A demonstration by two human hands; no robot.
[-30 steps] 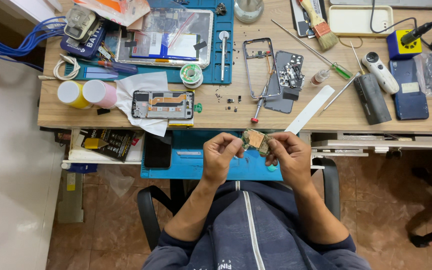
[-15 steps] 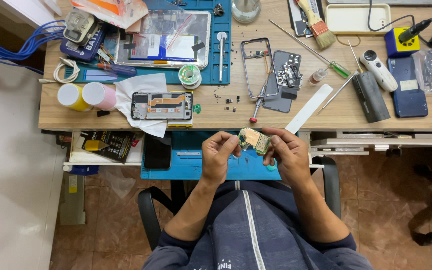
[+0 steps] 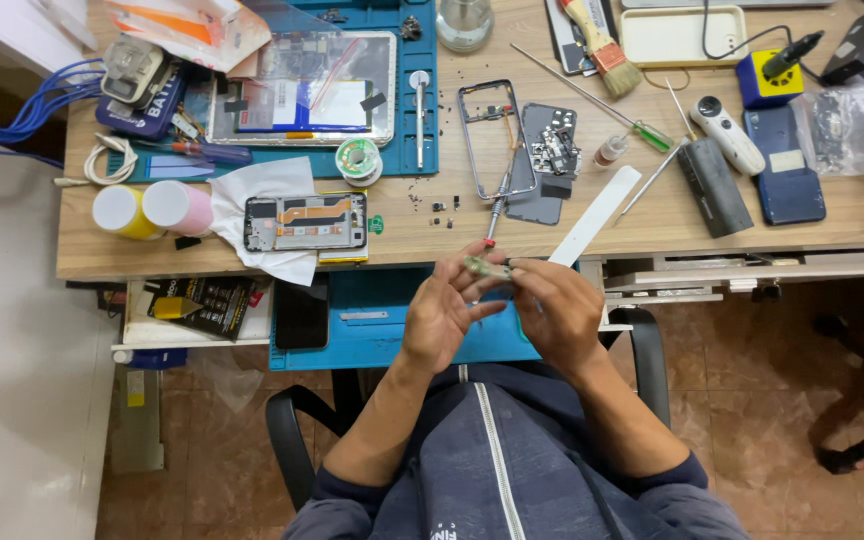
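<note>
Both of my hands meet in front of the desk edge, above a blue pull-out tray (image 3: 372, 335). My left hand (image 3: 442, 310) and my right hand (image 3: 557, 310) pinch a small, thin greenish part (image 3: 487, 267) between their fingertips. It looks like a small circuit board or flex strip; its details are too small to tell. An opened phone (image 3: 305, 221) lies on a white tissue (image 3: 272, 185) to the left. A bare phone frame (image 3: 487, 135) and a dark back plate with small parts (image 3: 549, 150) lie just beyond my hands, with a screwdriver (image 3: 497, 205) between them.
A blue work mat (image 3: 422, 80) carries a tablet (image 3: 302, 88), a solder reel (image 3: 358, 157) and tools. Yellow and pink cups (image 3: 147, 208) stand at the left. A brush (image 3: 597, 40), white tray (image 3: 682, 35), dark blue phone (image 3: 784, 165) and white strip (image 3: 595, 215) lie on the right.
My hands have risen slightly toward the desk edge with the small part, and the left hand's fingers have spread more around it.
</note>
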